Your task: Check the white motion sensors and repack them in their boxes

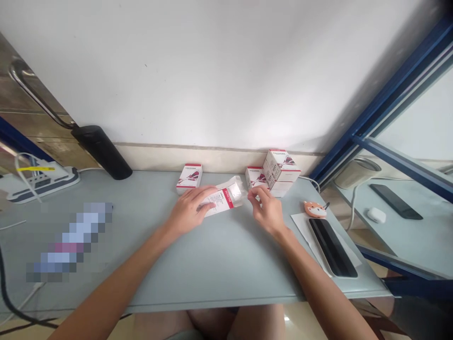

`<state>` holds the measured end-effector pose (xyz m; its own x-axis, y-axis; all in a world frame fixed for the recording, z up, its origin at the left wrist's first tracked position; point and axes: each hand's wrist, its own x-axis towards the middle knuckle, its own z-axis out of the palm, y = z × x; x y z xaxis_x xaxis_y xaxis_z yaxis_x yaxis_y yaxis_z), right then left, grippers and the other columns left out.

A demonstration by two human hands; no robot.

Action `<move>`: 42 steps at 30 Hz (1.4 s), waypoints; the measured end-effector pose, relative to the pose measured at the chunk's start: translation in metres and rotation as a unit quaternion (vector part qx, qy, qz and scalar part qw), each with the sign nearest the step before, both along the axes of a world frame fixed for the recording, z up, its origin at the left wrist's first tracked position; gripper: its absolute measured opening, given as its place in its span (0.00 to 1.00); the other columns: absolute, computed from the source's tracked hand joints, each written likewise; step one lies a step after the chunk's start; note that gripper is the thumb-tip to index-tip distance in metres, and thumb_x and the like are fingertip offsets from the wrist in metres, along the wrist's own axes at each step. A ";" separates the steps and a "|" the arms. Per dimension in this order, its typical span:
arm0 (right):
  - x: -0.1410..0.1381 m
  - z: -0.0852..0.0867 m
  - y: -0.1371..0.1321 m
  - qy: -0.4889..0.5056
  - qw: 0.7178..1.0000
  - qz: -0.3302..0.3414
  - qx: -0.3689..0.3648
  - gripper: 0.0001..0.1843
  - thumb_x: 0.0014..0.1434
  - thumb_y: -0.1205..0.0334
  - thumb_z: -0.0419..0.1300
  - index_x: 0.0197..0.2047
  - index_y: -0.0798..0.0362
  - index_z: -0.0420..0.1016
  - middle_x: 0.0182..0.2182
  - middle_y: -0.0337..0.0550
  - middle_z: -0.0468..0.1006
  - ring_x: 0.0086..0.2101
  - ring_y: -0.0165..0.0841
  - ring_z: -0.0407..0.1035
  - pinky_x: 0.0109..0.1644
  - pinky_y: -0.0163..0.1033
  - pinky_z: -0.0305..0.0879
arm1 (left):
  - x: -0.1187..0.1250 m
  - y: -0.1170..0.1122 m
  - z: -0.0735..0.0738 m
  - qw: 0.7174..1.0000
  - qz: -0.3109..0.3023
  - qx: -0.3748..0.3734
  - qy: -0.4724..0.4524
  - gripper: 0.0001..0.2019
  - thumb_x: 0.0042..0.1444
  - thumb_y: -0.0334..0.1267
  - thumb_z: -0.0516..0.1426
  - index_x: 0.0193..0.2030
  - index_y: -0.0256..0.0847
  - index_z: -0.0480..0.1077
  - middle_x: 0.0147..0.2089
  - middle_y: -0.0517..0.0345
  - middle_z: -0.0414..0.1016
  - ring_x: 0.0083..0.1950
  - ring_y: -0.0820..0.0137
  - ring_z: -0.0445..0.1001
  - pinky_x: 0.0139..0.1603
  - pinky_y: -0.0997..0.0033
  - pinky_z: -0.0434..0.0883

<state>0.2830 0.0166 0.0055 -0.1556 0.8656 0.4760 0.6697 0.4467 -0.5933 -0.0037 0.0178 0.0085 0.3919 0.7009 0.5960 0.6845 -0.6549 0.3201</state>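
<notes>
Left fingers [204, 191] clasp white-and-red packet [222, 200], thumb on face, seemingly steadying it over bench [208, 269]. Right fingers [255, 194] pinched together, apparently on clear film [238, 183] at packet's end. Stacked boxes [283, 165] beyond right fingers, probably set back for room.

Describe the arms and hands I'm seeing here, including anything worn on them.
The left hand and right hand are bare, without gloves. The left forearm and right forearm taper toward the hands, with no sleeves in view. I see no watch or bracelet.
</notes>
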 end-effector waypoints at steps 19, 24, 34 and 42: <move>-0.005 0.004 -0.005 0.420 0.835 0.035 -0.352 0.36 0.55 0.50 0.72 0.64 0.41 0.66 0.49 0.42 0.78 0.42 0.37 0.75 0.46 0.42 0.70 | -0.018 0.005 -0.002 0.985 0.024 -0.100 -0.138 0.14 0.73 0.41 0.51 0.51 0.44 0.78 0.55 0.50 0.79 0.57 0.61 0.77 0.58 0.61 0.74; 0.007 0.023 -0.002 0.350 0.874 0.044 -0.333 0.22 0.55 0.54 0.66 0.54 0.48 0.78 0.33 0.37 0.77 0.34 0.34 0.68 0.40 0.38 0.62 | -0.023 0.015 -0.003 0.979 0.064 -0.111 -0.156 0.15 0.73 0.43 0.50 0.46 0.43 0.78 0.44 0.53 0.75 0.47 0.63 0.74 0.53 0.60 0.72; 0.024 0.023 0.012 0.537 0.811 -0.035 -0.229 0.18 0.54 0.56 0.62 0.48 0.48 0.79 0.37 0.38 0.78 0.35 0.34 0.68 0.37 0.37 0.63 | -0.032 0.001 0.025 0.979 -0.049 -0.198 0.007 0.27 0.64 0.45 0.62 0.69 0.51 0.68 0.59 0.50 0.71 0.60 0.56 0.71 0.61 0.55 0.74; 0.009 0.020 0.011 0.595 0.762 0.012 -0.254 0.16 0.55 0.54 0.62 0.47 0.48 0.77 0.43 0.41 0.81 0.40 0.38 0.73 0.42 0.40 0.69 | 0.012 0.000 -0.013 0.999 -0.041 -0.036 0.005 0.14 0.73 0.34 0.51 0.54 0.50 0.78 0.55 0.53 0.81 0.54 0.65 0.79 0.69 0.52 0.67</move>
